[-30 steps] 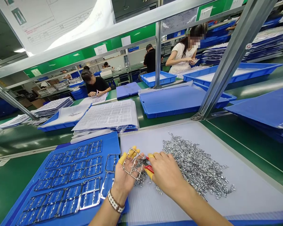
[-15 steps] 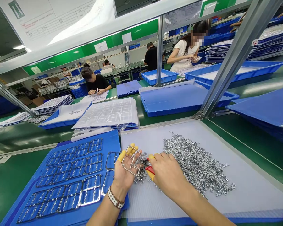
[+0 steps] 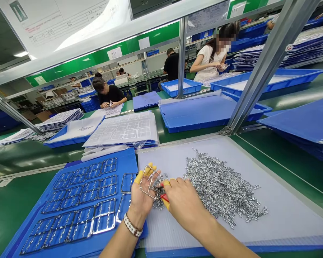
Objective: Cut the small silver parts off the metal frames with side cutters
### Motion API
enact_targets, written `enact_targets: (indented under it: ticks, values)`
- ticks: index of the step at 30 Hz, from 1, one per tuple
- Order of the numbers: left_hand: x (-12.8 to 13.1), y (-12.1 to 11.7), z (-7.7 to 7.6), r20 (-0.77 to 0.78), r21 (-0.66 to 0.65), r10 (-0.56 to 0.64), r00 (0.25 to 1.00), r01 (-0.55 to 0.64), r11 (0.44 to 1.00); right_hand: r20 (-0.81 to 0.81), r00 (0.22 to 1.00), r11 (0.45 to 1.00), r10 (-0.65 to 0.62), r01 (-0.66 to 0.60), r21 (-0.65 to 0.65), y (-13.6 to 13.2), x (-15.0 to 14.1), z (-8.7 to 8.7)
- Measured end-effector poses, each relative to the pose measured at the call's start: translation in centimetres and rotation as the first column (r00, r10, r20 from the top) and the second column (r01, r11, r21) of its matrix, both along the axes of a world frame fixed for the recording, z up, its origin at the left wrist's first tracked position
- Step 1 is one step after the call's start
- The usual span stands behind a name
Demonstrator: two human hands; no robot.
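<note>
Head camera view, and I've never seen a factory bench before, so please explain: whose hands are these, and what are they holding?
This picture comes from a camera worn on the person's head, looking down at their own bare hands. The left hand holds up a small metal frame, and yellow finger covers sit on its fingers. The right hand grips a small red-handled tool beside the frame. Below and to the right lies a heap of small metal pieces on a white plastic board. To the left, a blue tray carries more metal frames. Further back, a co-worker sits at a similar bench.
</note>
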State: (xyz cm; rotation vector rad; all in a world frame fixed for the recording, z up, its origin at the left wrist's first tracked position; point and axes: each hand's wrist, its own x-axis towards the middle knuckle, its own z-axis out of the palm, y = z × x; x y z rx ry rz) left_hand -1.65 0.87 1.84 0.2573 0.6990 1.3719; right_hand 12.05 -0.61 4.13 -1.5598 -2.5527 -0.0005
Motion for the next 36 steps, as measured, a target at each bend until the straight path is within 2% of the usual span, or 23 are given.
enact_targets:
  ticks: [5, 9, 13, 15, 17, 18, 19, 20, 22, 23, 24, 25, 26, 29, 31, 34, 36]
  values:
    - [0.0, -0.2, 0.2, -0.018, 0.029, -0.009, 1.0, 0.01, 1.0, -0.002, 1.0, 1.0, 0.001, -0.001, 0.001, -0.1, 0.8, 0.4]
    - [0.2, -0.3, 0.0, -0.09, 0.023, -0.029, 0.996, 0.031, 0.999, -0.06, 0.996, 0.995, -0.071, 0.075, 0.067, -0.1, 3.1, 0.0]
    - [1.6, -0.3, -0.6, -0.203, 0.017, -0.029, 0.979, 0.033, 0.999, -0.17, 0.982, 0.983, -0.082, 0.108, 0.149, 0.1, 5.7, -1.0]
    - [2.2, -0.5, -0.3, -0.263, 0.026, -0.043, 0.964, 0.052, 0.998, -0.236, 0.969, 0.978, -0.073, 0.116, 0.172, 0.1, 6.6, -1.4]
    - [2.1, -1.1, 0.6, -0.357, 0.096, -0.068, 0.932, 0.109, 0.989, -0.298, 0.953, 0.974, -0.052, 0.113, 0.194, 0.2, 7.3, -1.8]
    - [1.8, -1.5, 1.3, -0.454, 0.164, -0.068, 0.889, 0.158, 0.974, -0.323, 0.946, 0.973, -0.037, 0.108, 0.203, 0.2, 7.5, -2.0]
    - [1.2, -2.1, 2.0, -0.584, 0.242, -0.036, 0.811, 0.216, 0.946, -0.342, 0.939, 0.973, -0.023, 0.1, 0.209, 0.3, 7.8, -2.3]
    - [0.5, -2.6, 2.7, -0.72, 0.31, 0.037, 0.693, 0.274, 0.91, -0.359, 0.933, 0.973, -0.011, 0.092, 0.212, 0.4, 7.9, -2.6]
    - [-1.4, -3.4, 3.7, -0.893, 0.382, 0.245, 0.378, 0.347, 0.856, -0.387, 0.922, 0.976, 0.004, 0.081, 0.204, 0.6, 8.0, -3.2]
    - [-2.5, -3.5, 3.8, -0.916, 0.391, 0.323, 0.239, 0.346, 0.853, -0.399, 0.917, 0.977, 0.005, 0.079, 0.196, 0.7, 7.9, -3.5]
    - [-3.6, -3.3, 3.6, -0.921, 0.389, 0.364, 0.137, 0.324, 0.863, -0.407, 0.913, 0.98, 0.004, 0.078, 0.184, 0.8, 7.8, -3.7]
    - [-4.6, -2.9, 3.2, -0.926, 0.375, 0.371, 0.072, 0.294, 0.879, -0.412, 0.911, 0.982, 0.003, 0.075, 0.172, 0.9, 7.6, -3.9]
    - [-5.6, -2.3, 2.6, -0.935, 0.351, 0.353, 0.039, 0.266, 0.898, -0.415, 0.91, 0.985, 0.002, 0.07, 0.159, 1.0, 7.4, -4.0]
    - [-7.7, -0.5, 0.7, -0.959, 0.283, 0.282, 0.037, 0.219, 0.934, -0.401, 0.916, 0.991, 0.02, 0.034, 0.128, 1.2, 6.7, -3.7]
    - [-8.4, 0.2, -0.1, -0.957, 0.286, 0.27, 0.102, 0.203, 0.936, -0.387, 0.922, 0.994, 0.028, 0.015, 0.109, 1.2, 6.5, -3.5]
    - [-8.8, 0.3, -0.6, -0.951, 0.293, 0.258, 0.173, 0.226, 0.929, -0.365, 0.931, 0.997, 0.019, 0.009, 0.074, 1.1, 6.4, -3.7]
    - [-9.0, 0.3, -0.7, -0.958, 0.274, 0.241, 0.154, 0.259, 0.926, -0.364, 0.931, 0.997, 0.01, 0.018, 0.072, 1.1, 6.4, -4.2]
